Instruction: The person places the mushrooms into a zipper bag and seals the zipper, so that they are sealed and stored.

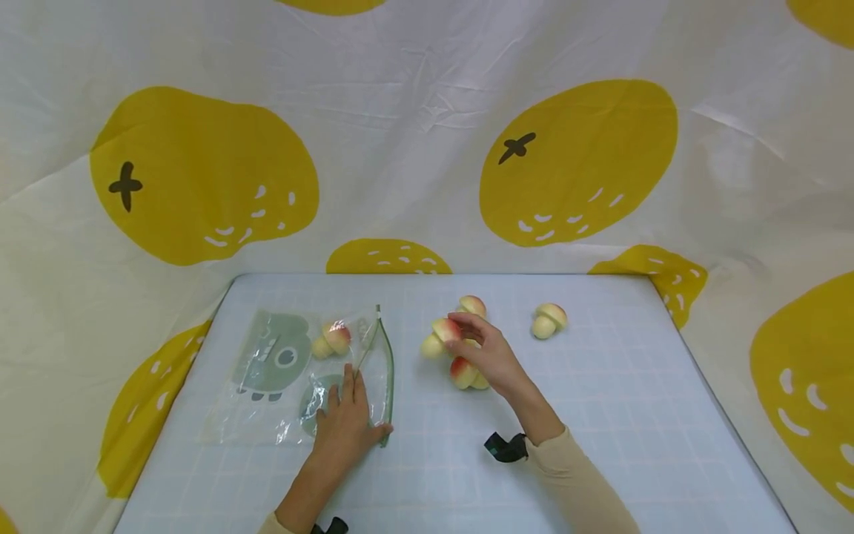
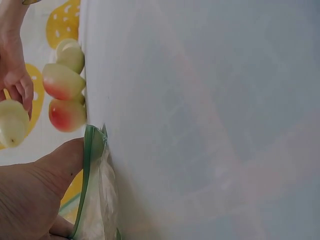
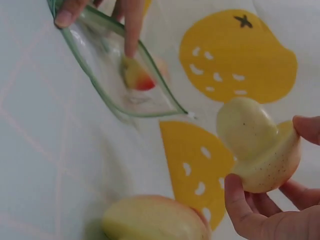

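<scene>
My right hand (image 1: 487, 352) pinches a toy mushroom (image 3: 260, 145) with a pale yellow stem and a red-tinted cap, between thumb and fingers. It is held just right of a clear zip bag (image 1: 220, 423) with green cartoon prints. On that bag lies my left hand (image 1: 343, 426), fingers stretched and spread, thumb at the green zip edge (image 1: 390, 371). The right wrist view shows the bag's mouth parted under the left fingers. Inside the bag is another toy mushroom (image 1: 332, 339). More mushrooms (image 1: 467, 373) sit under and behind my right hand, partly hidden by it.
A single toy mushroom (image 1: 550, 320) stands apart at the back right of the pale checked table (image 1: 600, 445). Behind the table hangs a white cloth (image 1: 414, 148) printed with big yellow fruit shapes. Dark wrist straps (image 1: 505, 448) are on the arms.
</scene>
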Action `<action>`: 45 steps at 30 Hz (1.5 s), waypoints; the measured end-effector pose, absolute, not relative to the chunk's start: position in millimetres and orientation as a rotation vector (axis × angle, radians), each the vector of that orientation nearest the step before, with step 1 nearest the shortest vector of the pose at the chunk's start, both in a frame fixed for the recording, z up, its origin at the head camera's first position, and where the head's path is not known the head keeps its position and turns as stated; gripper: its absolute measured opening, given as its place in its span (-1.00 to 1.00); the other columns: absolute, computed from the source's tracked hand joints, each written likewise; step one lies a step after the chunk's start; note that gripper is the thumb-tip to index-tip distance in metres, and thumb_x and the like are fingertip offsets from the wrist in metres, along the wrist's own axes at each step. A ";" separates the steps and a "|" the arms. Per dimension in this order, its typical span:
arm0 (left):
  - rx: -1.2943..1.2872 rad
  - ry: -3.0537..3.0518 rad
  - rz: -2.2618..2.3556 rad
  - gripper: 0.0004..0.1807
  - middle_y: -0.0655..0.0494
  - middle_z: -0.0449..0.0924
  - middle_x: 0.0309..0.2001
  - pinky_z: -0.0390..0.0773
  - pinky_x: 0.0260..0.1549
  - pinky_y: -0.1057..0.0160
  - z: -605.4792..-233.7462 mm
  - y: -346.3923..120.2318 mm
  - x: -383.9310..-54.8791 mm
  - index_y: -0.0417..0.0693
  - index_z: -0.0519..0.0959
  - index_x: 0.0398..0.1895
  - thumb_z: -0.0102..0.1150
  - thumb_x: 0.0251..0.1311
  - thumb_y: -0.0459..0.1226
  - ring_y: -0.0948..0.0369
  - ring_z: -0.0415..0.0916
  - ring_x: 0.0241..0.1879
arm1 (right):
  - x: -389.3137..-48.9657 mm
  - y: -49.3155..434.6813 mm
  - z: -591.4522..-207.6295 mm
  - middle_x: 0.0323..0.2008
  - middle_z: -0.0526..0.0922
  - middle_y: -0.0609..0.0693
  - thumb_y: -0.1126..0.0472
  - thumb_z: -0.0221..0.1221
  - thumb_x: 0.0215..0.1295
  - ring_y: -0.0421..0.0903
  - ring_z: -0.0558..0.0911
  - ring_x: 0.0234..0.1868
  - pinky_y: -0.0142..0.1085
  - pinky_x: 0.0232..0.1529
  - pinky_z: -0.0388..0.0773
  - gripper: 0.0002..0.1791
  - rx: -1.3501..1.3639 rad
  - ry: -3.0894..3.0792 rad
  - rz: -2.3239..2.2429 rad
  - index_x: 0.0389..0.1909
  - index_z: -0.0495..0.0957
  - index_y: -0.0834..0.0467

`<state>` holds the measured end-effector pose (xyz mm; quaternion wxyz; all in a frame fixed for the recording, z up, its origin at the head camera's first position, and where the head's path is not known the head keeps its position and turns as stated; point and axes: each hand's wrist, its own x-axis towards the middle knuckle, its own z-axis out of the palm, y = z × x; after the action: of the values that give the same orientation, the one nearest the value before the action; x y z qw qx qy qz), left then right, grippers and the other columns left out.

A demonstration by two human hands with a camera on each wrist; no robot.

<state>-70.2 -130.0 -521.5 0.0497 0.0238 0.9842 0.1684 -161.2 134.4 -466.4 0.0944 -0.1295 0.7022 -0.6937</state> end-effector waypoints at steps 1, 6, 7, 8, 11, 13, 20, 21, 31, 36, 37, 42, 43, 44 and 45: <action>0.071 2.998 0.511 0.28 -0.37 -0.14 0.54 0.29 -0.04 -0.56 -521.6 -130.3 -70.0 -0.48 0.04 0.48 0.54 -0.07 0.13 -0.44 0.13 0.33 | -160.7 128.7 -467.4 0.19 0.52 0.20 0.32 0.31 0.31 0.10 0.49 0.15 -0.35 0.00 0.54 -0.44 -0.386 2.094 -2.041 0.31 0.42 0.31; 0.062 2.993 0.529 0.29 -0.37 -0.14 0.54 0.28 -0.03 -0.56 -523.0 -130.4 -70.1 -0.47 0.04 0.49 0.55 -0.09 0.12 -0.44 0.12 0.33 | -160.7 103.3 -475.0 0.13 0.59 0.14 0.31 0.34 0.28 0.07 0.54 0.11 -0.29 0.05 0.50 -0.45 -0.375 2.113 -2.003 0.27 0.46 0.30; 0.061 2.993 0.531 0.29 -0.37 -0.13 0.54 0.27 -0.03 -0.56 -523.4 -130.2 -70.2 -0.47 0.05 0.49 0.55 -0.09 0.13 -0.44 0.12 0.33 | -161.0 99.3 -476.5 0.12 0.59 0.13 0.31 0.34 0.27 0.07 0.55 0.11 -0.26 0.07 0.50 -0.46 -0.373 2.113 -2.001 0.26 0.47 0.30; 0.062 2.994 0.530 0.29 -0.37 -0.13 0.54 0.28 -0.03 -0.56 -523.8 -130.2 -70.3 -0.47 0.04 0.49 0.55 -0.10 0.13 -0.44 0.13 0.33 | -161.5 95.7 -477.9 0.13 0.59 0.13 0.32 0.34 0.27 0.06 0.54 0.12 -0.23 0.09 0.50 -0.46 -0.371 2.106 -2.002 0.27 0.47 0.29; 0.061 2.999 0.521 0.30 -0.37 -0.14 0.54 0.28 -0.03 -0.56 -524.8 -130.1 -70.3 -0.47 0.05 0.48 0.55 -0.11 0.14 -0.44 0.14 0.33 | -163.8 87.1 -482.7 0.15 0.57 0.13 0.32 0.34 0.26 0.07 0.53 0.14 -0.22 0.11 0.50 -0.45 -0.365 2.104 -1.995 0.27 0.48 0.27; 0.063 3.003 0.514 0.31 -0.36 -0.15 0.54 0.29 -0.04 -0.56 -525.1 -130.2 -70.2 -0.47 0.05 0.48 0.55 -0.11 0.15 -0.44 0.15 0.32 | -165.0 82.8 -485.1 0.16 0.56 0.15 0.32 0.34 0.27 0.09 0.53 0.14 -0.21 0.07 0.53 -0.45 -0.359 2.098 -1.992 0.28 0.47 0.27; 0.074 3.016 0.503 0.31 -0.36 -0.13 0.54 0.30 -0.06 -0.56 -524.7 -130.7 -69.3 -0.47 0.06 0.48 0.55 -0.12 0.16 -0.44 0.16 0.31 | -169.3 67.3 -497.7 0.11 0.61 0.08 0.22 0.37 0.26 0.06 0.57 0.09 -0.22 0.00 0.55 -0.44 -0.346 2.174 -1.951 0.26 0.50 0.25; 0.072 3.016 0.501 0.31 -0.36 -0.13 0.54 0.30 -0.06 -0.56 -524.9 -130.7 -69.2 -0.46 0.06 0.49 0.55 -0.11 0.16 -0.44 0.16 0.31 | -169.3 65.0 -499.6 0.11 0.61 0.08 0.20 0.38 0.25 0.05 0.57 0.08 -0.22 -0.01 0.56 -0.44 -0.342 2.182 -1.944 0.25 0.51 0.25; 0.063 3.057 0.445 0.30 -0.37 -0.07 0.52 0.24 -0.01 -0.58 -520.5 -127.3 -67.0 -0.47 0.09 0.47 0.57 -0.14 0.15 -0.43 0.18 0.31 | -168.5 37.4 -514.6 0.08 0.62 0.07 0.17 0.41 0.21 0.04 0.57 0.06 -0.27 -0.07 0.55 -0.41 -0.319 2.206 -1.857 0.24 0.52 0.26; 0.083 3.106 0.380 0.30 -0.37 -0.05 0.52 0.21 0.02 -0.57 -521.0 -125.7 -66.5 -0.45 0.12 0.46 0.57 -0.17 0.17 -0.40 0.21 0.31 | -168.4 27.3 -518.4 0.10 0.61 0.10 0.14 0.41 0.20 0.06 0.58 0.05 -0.26 -0.11 0.58 -0.42 -0.338 2.292 -1.791 0.21 0.52 0.26; 0.088 3.116 0.366 0.30 -0.37 -0.06 0.52 0.22 0.02 -0.57 -521.2 -125.4 -66.3 -0.45 0.13 0.46 0.57 -0.18 0.17 -0.39 0.21 0.31 | -168.3 25.6 -518.4 0.10 0.61 0.12 0.13 0.42 0.19 0.07 0.58 0.04 -0.24 -0.11 0.58 -0.42 -0.345 2.325 -1.772 0.20 0.53 0.26; 0.102 3.159 0.330 0.28 -0.35 -0.05 0.52 0.28 -0.01 -0.54 -522.4 -124.4 -65.9 -0.43 0.18 0.43 0.59 -0.22 0.17 -0.36 0.23 0.31 | -169.9 17.6 -520.6 0.02 0.60 0.19 0.12 0.43 0.15 0.11 0.63 -0.05 -0.22 -0.12 0.59 -0.44 -0.383 2.466 -1.720 0.12 0.57 0.31; 0.102 3.164 0.330 0.28 -0.35 -0.05 0.53 0.29 -0.01 -0.54 -522.5 -124.1 -66.0 -0.42 0.19 0.43 0.60 -0.23 0.17 -0.35 0.22 0.31 | -170.6 16.2 -521.1 -0.01 0.60 0.20 0.14 0.43 0.15 0.11 0.64 -0.08 -0.23 -0.13 0.59 -0.46 -0.387 2.484 -1.720 0.10 0.58 0.32; 0.103 3.169 0.332 0.27 -0.35 -0.05 0.52 0.29 -0.01 -0.54 -522.6 -123.8 -66.1 -0.42 0.20 0.43 0.60 -0.23 0.17 -0.35 0.22 0.31 | -171.5 14.9 -522.2 -0.05 0.59 0.19 0.13 0.43 0.15 0.09 0.64 -0.11 -0.25 -0.15 0.59 -0.47 -0.387 2.501 -1.718 0.09 0.59 0.32; 0.104 3.171 0.330 0.27 -0.35 -0.05 0.52 0.29 -0.02 -0.54 -522.4 -123.6 -66.3 -0.42 0.20 0.43 0.60 -0.23 0.17 -0.35 0.22 0.31 | -172.3 13.9 -522.9 -0.09 0.59 0.18 0.14 0.43 0.15 0.07 0.65 -0.15 -0.27 -0.18 0.59 -0.48 -0.385 2.513 -1.720 0.07 0.60 0.32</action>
<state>-66.3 -123.6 -522.4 -0.0242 0.0324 0.9938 0.1033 -172.3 13.9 -522.9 0.0361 -0.1252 0.8181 -0.5601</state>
